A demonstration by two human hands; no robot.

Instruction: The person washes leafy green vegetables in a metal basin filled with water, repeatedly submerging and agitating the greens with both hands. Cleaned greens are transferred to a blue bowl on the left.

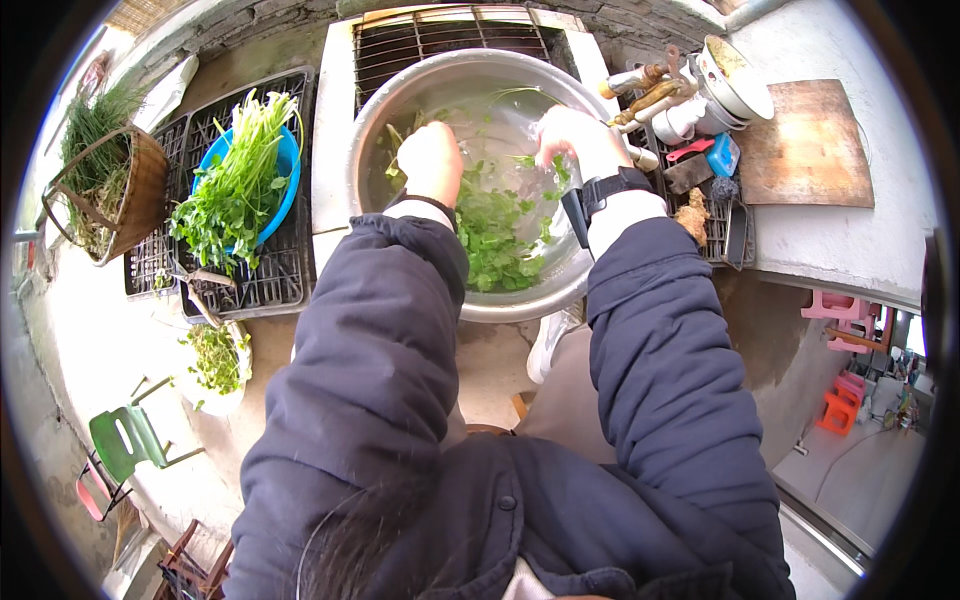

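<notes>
A large round metal basin [362, 190] holds water and loose leafy greens [500, 240]. Over its left half is my left hand [430, 165], closed with the back of the hand up. Its fingertips are hidden; some stems show beside it. My right hand [578, 140], wearing a dark wristband, is over the right side of the basin. Its fingers are bent together around a sprig of leafy greens [559, 176], with leaves hanging below them. A thin stem curves through the water left of that hand.
Left of the basin, a blue bowl [292, 170] heaped with greens sits on black crates [285, 290], near a wicker basket [150, 185]. A wooden board [805, 145] and stacked pots [738, 80] lie to the right. A green chair [125, 440] stands lower left.
</notes>
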